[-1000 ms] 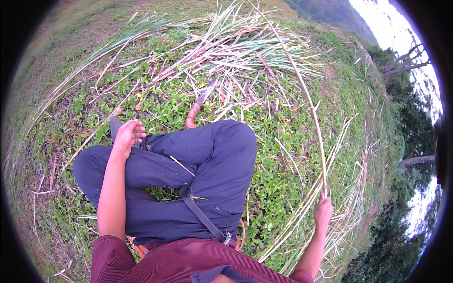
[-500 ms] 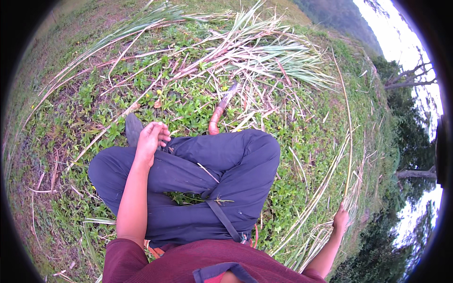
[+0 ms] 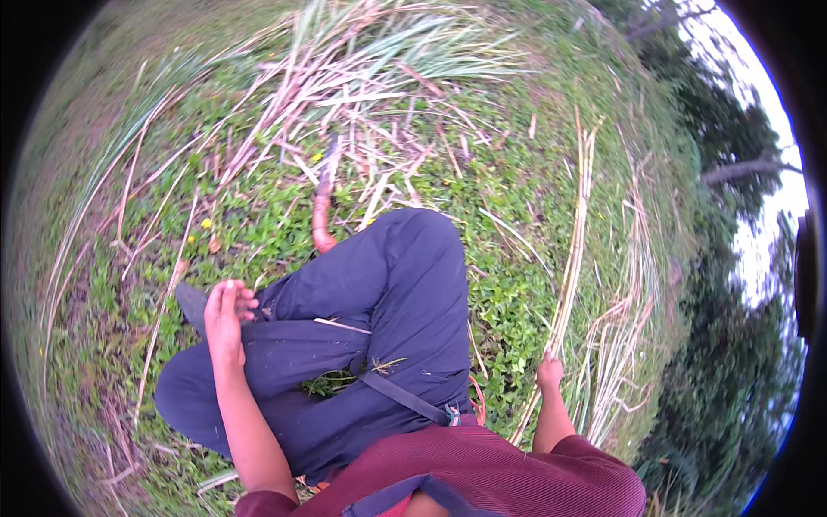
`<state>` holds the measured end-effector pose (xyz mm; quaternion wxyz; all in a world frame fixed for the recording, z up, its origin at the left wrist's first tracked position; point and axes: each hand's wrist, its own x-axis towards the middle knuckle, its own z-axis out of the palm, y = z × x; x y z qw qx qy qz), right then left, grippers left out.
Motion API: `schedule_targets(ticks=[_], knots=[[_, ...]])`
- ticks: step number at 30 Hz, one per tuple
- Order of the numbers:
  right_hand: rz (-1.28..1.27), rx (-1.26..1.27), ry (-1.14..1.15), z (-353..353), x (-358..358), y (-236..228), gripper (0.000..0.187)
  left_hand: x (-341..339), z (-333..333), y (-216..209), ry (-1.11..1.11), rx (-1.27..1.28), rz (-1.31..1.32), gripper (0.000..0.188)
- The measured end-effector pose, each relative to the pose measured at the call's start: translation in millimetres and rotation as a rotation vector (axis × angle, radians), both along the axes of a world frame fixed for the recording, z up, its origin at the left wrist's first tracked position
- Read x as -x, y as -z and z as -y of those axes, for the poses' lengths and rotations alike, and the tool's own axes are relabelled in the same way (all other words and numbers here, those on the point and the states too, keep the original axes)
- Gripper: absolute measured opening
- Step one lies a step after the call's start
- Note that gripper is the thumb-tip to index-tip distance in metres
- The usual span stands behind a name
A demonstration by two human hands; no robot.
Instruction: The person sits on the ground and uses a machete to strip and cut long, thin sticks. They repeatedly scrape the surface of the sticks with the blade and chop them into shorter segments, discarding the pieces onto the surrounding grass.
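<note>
My right hand point(image 3: 550, 372), out at my right side, is closed round the lower part of a few long, pale dry stalks point(image 3: 572, 258). They point away from me over the green ground plants. My left hand point(image 3: 226, 326) hovers by my bent left leg, near my dark shoe point(image 3: 191, 307), its fingers loosely curled and apart, with nothing in them. Beyond my crossed legs in dark trousers point(image 3: 345, 293) lies a knife point(image 3: 322, 214) with a brown curved handle; its dark blade points away from me.
A wide heap of cut stalks and long green leaves point(image 3: 370, 65) spreads at the far side. More dry stalks point(image 3: 622, 353) lie right of my right hand. Short scraps point(image 3: 392, 168) litter the low plants. Dark trees point(image 3: 732, 224) stand at the far right.
My right hand has come in closer to my body, bringing the held stalks leftward from the pile at the right. The whole view has turned right. My left hand keeps its loose pose.
</note>
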<state>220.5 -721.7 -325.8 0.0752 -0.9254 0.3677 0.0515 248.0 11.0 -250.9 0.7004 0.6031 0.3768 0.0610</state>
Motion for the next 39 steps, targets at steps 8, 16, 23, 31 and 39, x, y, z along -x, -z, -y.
schedule_targets(ticks=[8, 16, 23, 31, 39], knots=[[0.225, 0.003, 0.2, 8.3, -4.4, -15.5, 0.062, -14.5, 14.4, -4.6, 0.143, -0.073, -0.108, 0.025], [0.23, -0.069, 0.239, 42.7, -36.2, -31.6, 0.062, -7.4, 15.8, -13.9, 0.135, -0.195, -0.197, 0.027], [-0.108, 0.01, 0.034, 123.3, -7.0, 42.9, 0.058, -17.5, 18.2, 14.8, 0.298, -0.579, -0.175, 0.032], [0.707, -0.047, -0.495, -124.0, -155.6, -26.2, 0.057, 91.0, 53.4, -65.5, 0.495, -1.369, -0.435, 0.052], [0.879, 0.217, -1.354, -351.9, -264.0, -29.7, 0.072, 191.0, 41.7, -88.3, -0.058, -1.367, -0.413, 0.064]])
